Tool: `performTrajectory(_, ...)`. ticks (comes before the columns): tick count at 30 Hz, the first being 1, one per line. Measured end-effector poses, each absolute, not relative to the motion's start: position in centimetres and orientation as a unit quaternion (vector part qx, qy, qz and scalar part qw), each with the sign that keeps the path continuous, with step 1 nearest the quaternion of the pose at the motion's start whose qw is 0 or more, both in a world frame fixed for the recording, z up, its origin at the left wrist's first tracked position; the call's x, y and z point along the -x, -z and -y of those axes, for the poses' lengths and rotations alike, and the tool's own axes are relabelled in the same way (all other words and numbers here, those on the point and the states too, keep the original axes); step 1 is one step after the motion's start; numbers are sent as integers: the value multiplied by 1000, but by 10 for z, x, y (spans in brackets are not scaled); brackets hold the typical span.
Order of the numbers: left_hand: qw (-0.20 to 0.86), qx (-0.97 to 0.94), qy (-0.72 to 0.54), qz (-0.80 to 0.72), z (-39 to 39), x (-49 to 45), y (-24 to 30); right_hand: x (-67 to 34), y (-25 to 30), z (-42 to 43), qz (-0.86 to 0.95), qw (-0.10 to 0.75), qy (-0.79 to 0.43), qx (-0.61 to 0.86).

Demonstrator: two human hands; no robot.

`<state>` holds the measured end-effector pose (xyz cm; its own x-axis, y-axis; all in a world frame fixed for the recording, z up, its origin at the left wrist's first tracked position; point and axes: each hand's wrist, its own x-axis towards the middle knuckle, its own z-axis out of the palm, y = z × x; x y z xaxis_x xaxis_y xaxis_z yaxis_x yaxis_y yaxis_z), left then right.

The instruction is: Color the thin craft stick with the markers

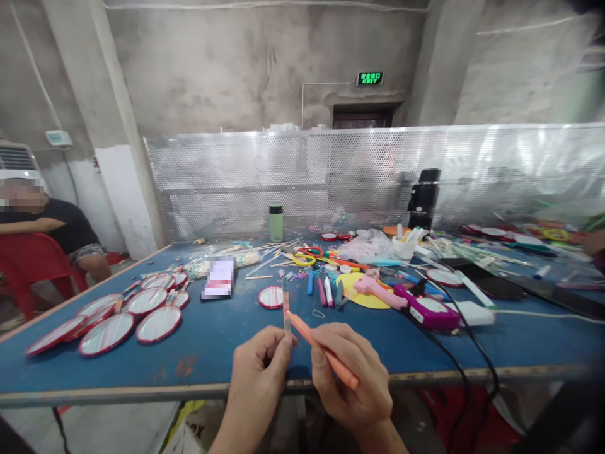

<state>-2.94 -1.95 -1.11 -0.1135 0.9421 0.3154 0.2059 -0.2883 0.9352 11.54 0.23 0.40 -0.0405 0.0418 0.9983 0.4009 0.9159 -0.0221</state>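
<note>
My left hand pinches the lower end of a thin flat stick, which stands upright above the thumb. Part of the stick looks orange; its upper end is blurred. In my right hand is an orange marker, held like a pen and slanting up to the left. The marker's tip is at the stick, just above my left fingers. Behind the stick lies a small round disc with a red rim. Several markers lie to its right, near a yellow disc.
Red-rimmed discs cover the blue table's left side, near a phone. Scissors and a green bottle stand or lie behind. A purple device with black cables is at right. A person sits far left.
</note>
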Motion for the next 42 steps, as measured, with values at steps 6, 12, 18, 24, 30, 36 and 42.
performTrajectory(6,326,-582,-555,-496,19,29,10,-115,-1,-2,692,690,141,159)
performTrajectory(12,327,-581,-554,-498,21,30,11,-115,-5,-1,710,676,135,145)
performTrajectory(18,331,-578,-554,-499,20,31,14,-115,-4,-2,693,690,134,158)
performTrajectory(24,335,-570,-567,-491,15,31,21,-116,-3,-1,696,686,142,160)
performTrajectory(30,335,-567,-571,-490,15,31,24,-115,-2,-2,696,683,149,163)
performTrajectory(36,332,-575,-563,-492,18,30,17,-116,0,-3,701,678,158,156)
performTrajectory(42,340,-568,-567,-490,17,29,20,-116,-3,-1,705,671,164,163)
